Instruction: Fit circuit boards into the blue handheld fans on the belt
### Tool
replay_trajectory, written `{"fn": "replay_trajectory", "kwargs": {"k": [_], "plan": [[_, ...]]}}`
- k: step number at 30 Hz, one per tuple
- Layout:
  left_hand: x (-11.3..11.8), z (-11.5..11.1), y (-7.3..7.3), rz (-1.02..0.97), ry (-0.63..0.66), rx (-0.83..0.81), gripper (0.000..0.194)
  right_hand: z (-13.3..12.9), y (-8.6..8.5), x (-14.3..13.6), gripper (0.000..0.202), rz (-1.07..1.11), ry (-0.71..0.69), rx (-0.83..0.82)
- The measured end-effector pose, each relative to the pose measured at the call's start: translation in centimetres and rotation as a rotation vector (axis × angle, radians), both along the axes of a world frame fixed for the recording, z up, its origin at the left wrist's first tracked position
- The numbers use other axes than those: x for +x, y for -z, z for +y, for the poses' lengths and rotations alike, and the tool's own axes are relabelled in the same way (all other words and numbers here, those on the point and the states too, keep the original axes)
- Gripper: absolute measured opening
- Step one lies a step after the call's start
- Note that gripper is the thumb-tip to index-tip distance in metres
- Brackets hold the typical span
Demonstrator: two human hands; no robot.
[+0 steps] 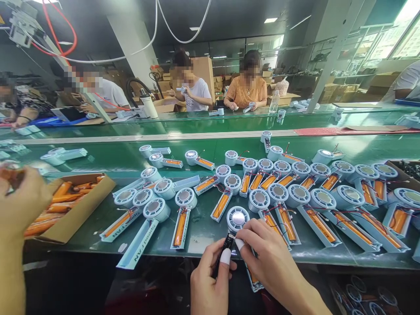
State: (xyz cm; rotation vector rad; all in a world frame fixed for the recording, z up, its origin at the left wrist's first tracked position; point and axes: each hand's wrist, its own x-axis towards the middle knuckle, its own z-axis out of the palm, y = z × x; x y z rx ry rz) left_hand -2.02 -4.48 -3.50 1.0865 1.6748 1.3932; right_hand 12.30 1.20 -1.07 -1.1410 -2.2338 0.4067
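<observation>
A pale blue handheld fan (pixel 238 218) with a round silver-centred head lies at the bench edge in front of me. Its open handle, with an orange battery inside, runs down beneath my right hand (pixel 271 258). Between the thumb and fingers of my left hand (pixel 211 275) is a small black circuit board (pixel 229 240), just below the fan head. My right hand's fingertips pinch together beside the board's upper end; whatever they hold is too small to make out. White covers sit on a digit of each hand.
Several similar fans (pixel 323 199) with orange batteries and loose wires crowd the green bench (pixel 203 245). A cardboard box (pixel 82 210) of orange batteries stands left, beside a co-worker's hand (pixel 22 197). A dark-filled box (pixel 405 173) is at the right. Co-workers sit across the line.
</observation>
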Motion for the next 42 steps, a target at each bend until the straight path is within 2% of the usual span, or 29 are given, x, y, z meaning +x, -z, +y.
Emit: {"fn": "replay_trajectory", "kwargs": {"k": [4, 7, 11, 15, 18, 23, 28, 34, 38, 40, 42], "plan": [[-0.1, -0.2, 0.9, 0.135, -0.004, 0.062, 0.032, -0.1, -0.2, -0.3, 0.021, -0.049, 0.006, 0.049], [-0.1, -0.4, 1.5, 0.244, -0.017, 0.156, 0.028, -0.3, -0.3, -0.7, 0.020, -0.125, 0.023, 0.143], [-0.4, -0.5, 1.7, 0.366, 0.002, 0.276, 0.029, -0.3, -0.4, -0.8, 0.021, -0.181, 0.003, 0.207], [-1.6, -0.2, 1.5, 0.309, 0.090, 0.221, 0.027, 0.2, -0.6, -0.2, 0.019, -0.096, -0.065, 0.049], [-2.7, 0.3, 0.6, 0.196, 0.182, 0.161, 0.024, 0.7, -1.1, 0.5, 0.023, -0.023, -0.107, -0.087], [-3.1, 0.5, -1.1, 0.046, 0.305, 0.054, 0.022, 1.0, -2.0, 1.0, 0.026, 0.038, -0.187, -0.154], [-2.6, 0.5, -0.9, -0.062, 0.183, 0.020, 0.016, 0.7, -1.9, 0.7, 0.025, 0.003, -0.145, -0.150], [-3.5, 1.1, -1.5, 0.108, 0.327, -0.016, 0.025, 0.3, -1.3, 0.9, 0.021, 0.159, -0.107, -0.214], [-3.6, 0.8, -0.5, 0.136, 0.284, -0.083, 0.040, -0.3, -1.2, 2.5, 0.025, 0.269, 0.053, -0.206], [-3.5, 0.5, 0.2, 0.112, 0.223, -0.092, 0.043, -0.9, -1.0, 3.1, 0.027, 0.210, 0.112, -0.209], [-3.3, 0.3, 0.6, 0.072, 0.209, -0.094, 0.044, -1.5, -0.7, 3.1, 0.033, 0.111, 0.086, -0.231]]}}
